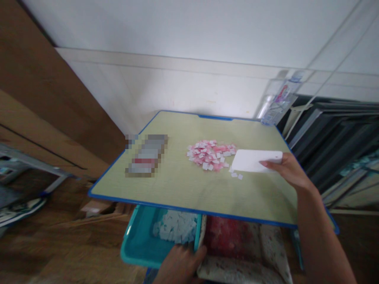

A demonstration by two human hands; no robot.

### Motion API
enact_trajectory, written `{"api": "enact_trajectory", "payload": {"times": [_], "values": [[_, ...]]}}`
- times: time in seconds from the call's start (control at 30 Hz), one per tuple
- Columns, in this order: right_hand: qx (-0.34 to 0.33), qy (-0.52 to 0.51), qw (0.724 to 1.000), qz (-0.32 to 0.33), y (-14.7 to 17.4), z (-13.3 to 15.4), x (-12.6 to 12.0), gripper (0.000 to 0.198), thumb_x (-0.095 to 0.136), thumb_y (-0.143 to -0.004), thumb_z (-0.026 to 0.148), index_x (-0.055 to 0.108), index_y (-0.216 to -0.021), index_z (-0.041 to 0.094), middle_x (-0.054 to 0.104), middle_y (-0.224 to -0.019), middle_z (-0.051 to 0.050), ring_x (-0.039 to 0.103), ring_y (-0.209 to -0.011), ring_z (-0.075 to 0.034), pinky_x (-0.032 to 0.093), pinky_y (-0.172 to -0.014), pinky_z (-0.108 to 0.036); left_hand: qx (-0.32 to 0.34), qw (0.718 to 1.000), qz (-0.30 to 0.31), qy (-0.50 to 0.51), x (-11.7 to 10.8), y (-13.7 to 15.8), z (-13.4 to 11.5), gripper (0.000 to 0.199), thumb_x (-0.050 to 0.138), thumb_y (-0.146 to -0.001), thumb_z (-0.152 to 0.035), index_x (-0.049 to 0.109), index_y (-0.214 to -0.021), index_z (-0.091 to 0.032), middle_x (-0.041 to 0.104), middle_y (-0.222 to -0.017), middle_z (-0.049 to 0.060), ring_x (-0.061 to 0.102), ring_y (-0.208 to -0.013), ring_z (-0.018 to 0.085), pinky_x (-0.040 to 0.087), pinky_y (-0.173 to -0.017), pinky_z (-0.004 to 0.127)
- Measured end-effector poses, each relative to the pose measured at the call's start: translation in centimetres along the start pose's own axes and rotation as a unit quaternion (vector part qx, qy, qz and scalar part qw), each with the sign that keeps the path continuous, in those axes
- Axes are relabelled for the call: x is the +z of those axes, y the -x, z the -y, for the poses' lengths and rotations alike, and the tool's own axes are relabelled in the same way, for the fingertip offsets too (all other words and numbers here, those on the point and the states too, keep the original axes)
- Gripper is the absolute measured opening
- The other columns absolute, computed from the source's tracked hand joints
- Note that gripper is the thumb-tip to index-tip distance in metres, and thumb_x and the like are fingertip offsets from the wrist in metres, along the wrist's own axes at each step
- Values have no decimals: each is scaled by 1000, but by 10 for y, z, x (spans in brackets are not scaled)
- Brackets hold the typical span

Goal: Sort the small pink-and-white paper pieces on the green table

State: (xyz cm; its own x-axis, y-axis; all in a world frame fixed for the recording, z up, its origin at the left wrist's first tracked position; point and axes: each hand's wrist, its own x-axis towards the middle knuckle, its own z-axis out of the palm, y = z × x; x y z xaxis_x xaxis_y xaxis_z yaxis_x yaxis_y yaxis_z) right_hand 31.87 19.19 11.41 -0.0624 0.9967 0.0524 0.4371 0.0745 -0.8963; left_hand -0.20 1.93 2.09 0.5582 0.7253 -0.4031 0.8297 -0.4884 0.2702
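Observation:
My right hand point(288, 169) grips a flat white plastic scraper point(251, 159) by its right end, the thumb on top. The scraper's left edge is at the right side of a pile of small pink and white paper pieces point(207, 154) on the table point(177, 189). A few white pieces point(237, 176) lie just below that edge. Low in the view, my left hand point(180, 262) is closed on the near right rim of a teal basin point(142, 252). Its fingertips are partly hidden. White pieces point(176, 227) lie in the basin, which is partly under the table's front edge.
A blurred-out object point(148, 156) lies on the table's left side. A clear bottle point(280, 100) stands at the back right corner. Beside the basin is a stained container point(237, 240) with a red inside. Dark panels point(334, 138) lean at the right; a wall closes the back.

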Motion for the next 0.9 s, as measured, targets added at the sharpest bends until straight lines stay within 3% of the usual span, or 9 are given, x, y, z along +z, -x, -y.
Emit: {"api": "enact_trajectory", "payload": {"times": [0.2, 0.37, 0.57, 0.63, 0.77, 0.9], "values": [[24, 7, 998, 66, 8, 0, -3, 23, 71, -55, 35, 69, -68, 15, 68, -65, -2, 60, -54, -16, 47, -50, -25, 7, 1000, 1, 3, -3, 0, 0, 23, 54, -76, -31, 51, -97, -20, 58, -80, 6, 54, -73, 27, 41, -61, 33], [4, -14, 999, 31, 14, 1, -4, 23, 70, -56, 34, 69, -71, 16, 69, -69, -3, 59, -55, -16, 48, -51, -26, 13, 1000, -2, -7, -3, 0, 0, 25, 53, -77, -33, 49, -98, -20, 59, -81, 7, 55, -72, 27, 42, -61, 35], [0, 20, 992, 125, 15, 15, 17, 23, 69, -56, 36, 67, -62, 14, 62, -52, 0, 52, -45, -12, 42, -42, -22, 19, 1000, 1, -5, -4, 1, 0, 24, 54, -76, -31, 48, -97, -21, 59, -82, 7, 55, -75, 26, 43, -63, 34], [-23, 26, 993, 116, 16, 17, 21, 22, 69, -56, 36, 65, -57, 15, 60, -50, 1, 50, -44, -11, 40, -41, -21, 14, 1000, 0, -6, -5, 1, -1, 24, 55, -76, -31, 47, -97, -20, 58, -81, 7, 55, -75, 26, 43, -63, 34], [-34, 18, 999, 37, 22, 12, 17, 23, 65, -62, 38, 65, -64, 15, 64, -59, -1, 53, -50, -14, 43, -46, -24, 19, 1000, 6, -6, -8, 2, -1, 24, 52, -78, -33, 47, -98, -20, 59, -83, 8, 55, -75, 26, 43, -63, 34], [-23, 48, 997, 55, 34, 10, 19, 24, 62, -65, 38, 62, -59, 15, 58, -51, 0, 48, -45, -12, 38, -40, -22, 18, 1000, 8, -5, -9, 2, -2, 24, 53, -77, -31, 47, -98, -20, 59, -84, 8, 55, -76, 27, 42, -63, 35]]}}
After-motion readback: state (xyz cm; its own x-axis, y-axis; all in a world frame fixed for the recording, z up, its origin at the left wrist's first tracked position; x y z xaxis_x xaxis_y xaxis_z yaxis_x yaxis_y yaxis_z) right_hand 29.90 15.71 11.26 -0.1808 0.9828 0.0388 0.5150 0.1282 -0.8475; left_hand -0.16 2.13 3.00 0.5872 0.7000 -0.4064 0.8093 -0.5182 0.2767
